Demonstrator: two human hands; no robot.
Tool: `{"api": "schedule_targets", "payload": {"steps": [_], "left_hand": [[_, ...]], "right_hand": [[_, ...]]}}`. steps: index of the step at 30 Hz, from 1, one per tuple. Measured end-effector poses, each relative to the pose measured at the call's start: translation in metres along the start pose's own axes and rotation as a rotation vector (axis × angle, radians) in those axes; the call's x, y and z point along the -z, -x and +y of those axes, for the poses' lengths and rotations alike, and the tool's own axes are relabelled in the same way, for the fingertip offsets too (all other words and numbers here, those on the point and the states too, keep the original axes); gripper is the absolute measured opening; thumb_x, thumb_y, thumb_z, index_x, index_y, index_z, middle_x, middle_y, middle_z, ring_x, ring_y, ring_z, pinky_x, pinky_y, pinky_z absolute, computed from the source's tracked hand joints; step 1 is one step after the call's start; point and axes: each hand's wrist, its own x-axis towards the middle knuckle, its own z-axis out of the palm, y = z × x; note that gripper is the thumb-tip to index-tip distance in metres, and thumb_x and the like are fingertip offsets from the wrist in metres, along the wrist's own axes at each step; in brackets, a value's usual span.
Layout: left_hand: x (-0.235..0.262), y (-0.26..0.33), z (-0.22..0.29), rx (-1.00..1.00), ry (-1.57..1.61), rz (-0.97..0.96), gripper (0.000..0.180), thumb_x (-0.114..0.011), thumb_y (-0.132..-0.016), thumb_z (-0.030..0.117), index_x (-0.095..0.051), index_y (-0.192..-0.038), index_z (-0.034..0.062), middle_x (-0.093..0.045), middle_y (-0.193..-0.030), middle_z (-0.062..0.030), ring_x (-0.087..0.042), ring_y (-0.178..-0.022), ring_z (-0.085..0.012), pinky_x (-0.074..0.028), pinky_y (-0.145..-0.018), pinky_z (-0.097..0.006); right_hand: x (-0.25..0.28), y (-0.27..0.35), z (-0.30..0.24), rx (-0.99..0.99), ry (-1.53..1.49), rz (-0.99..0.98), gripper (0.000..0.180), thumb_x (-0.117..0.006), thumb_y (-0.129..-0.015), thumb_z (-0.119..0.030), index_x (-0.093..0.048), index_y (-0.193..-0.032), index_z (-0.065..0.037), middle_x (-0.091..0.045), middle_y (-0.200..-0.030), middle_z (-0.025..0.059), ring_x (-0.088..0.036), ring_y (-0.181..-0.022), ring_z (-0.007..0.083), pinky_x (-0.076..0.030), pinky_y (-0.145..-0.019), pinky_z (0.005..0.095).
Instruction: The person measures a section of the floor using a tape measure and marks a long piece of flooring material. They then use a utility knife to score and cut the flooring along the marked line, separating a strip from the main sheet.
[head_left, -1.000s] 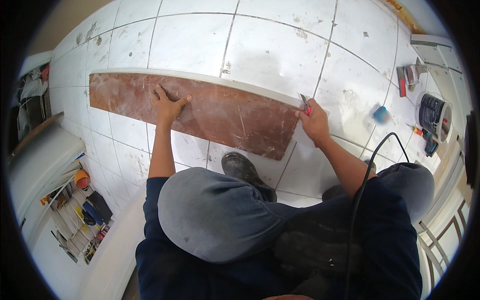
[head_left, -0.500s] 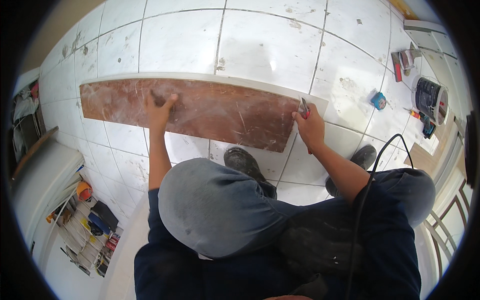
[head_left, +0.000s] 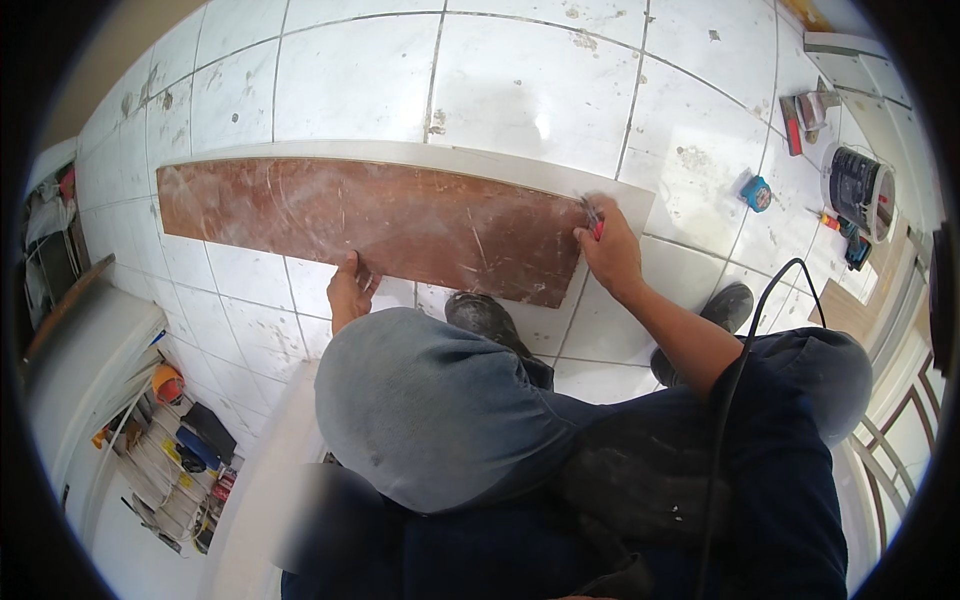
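A long brown wooden board lies on a pale sheet whose strip shows along the far side and right end. My right hand is closed around a red-handled utility knife at the board's far right corner. The grey tip of the knife is blurred and partly hidden by my fingers. At the near edge of the board rests my left hand, with a fingertip touching the wood. Its visible fingers are apart and hold nothing.
To the right on the tiled floor are a blue tape measure, a black bucket, a red-handled trowel and a drill. A black cable loops past my right arm. A shelf at left holds an orange helmet.
My left hand has drawn back from the middle of the board to its near edge. My right hand has shifted slightly left and up with the knife, onto the board's corner.
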Motion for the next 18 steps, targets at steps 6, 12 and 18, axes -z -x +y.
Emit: {"api": "schedule_targets", "payload": {"steps": [6, 12, 18], "left_hand": [[-0.003, 0.012, 0.005, -0.015, 0.066, -0.05, 0.032, -0.065, -0.1, 0.02, -0.059, -0.122, -0.001, -0.06, -0.118, -0.0117, -0.058, -0.105, -0.0257, -0.057, -0.093, -0.044], [-0.004, 0.009, 0.0, -0.054, 0.137, -0.05, 0.03, -0.066, -0.098, 0.016, -0.059, -0.121, -0.0022, -0.061, -0.111, -0.0107, -0.06, -0.098, -0.026, -0.059, -0.093, -0.047], [-0.004, -0.004, -0.004, -0.062, 0.146, -0.055, 0.023, -0.067, -0.097, 0.014, -0.063, -0.115, -0.0009, -0.062, -0.105, -0.0096, -0.059, -0.095, -0.0248, -0.059, -0.092, -0.048]], "right_hand": [[0.0, -0.021, 0.004, -0.09, -0.039, 0.054, 0.028, -0.071, -0.09, -0.016, -0.061, -0.113, -0.005, -0.065, -0.08, 0.0154, -0.066, -0.073, 0.0316, -0.051, -0.07, 0.0423], [0.001, -0.029, 0.007, -0.153, -0.131, 0.012, 0.023, -0.07, -0.09, -0.018, -0.062, -0.106, -0.004, -0.062, -0.073, 0.0124, -0.062, -0.064, 0.0267, -0.049, -0.064, 0.0408], [0.007, -0.037, 0.0, -0.256, -0.172, -0.021, 0.025, -0.071, -0.087, -0.02, -0.063, -0.104, -0.003, -0.067, -0.088, 0.0185, -0.066, -0.085, 0.037, -0.051, -0.079, 0.0449]]}}
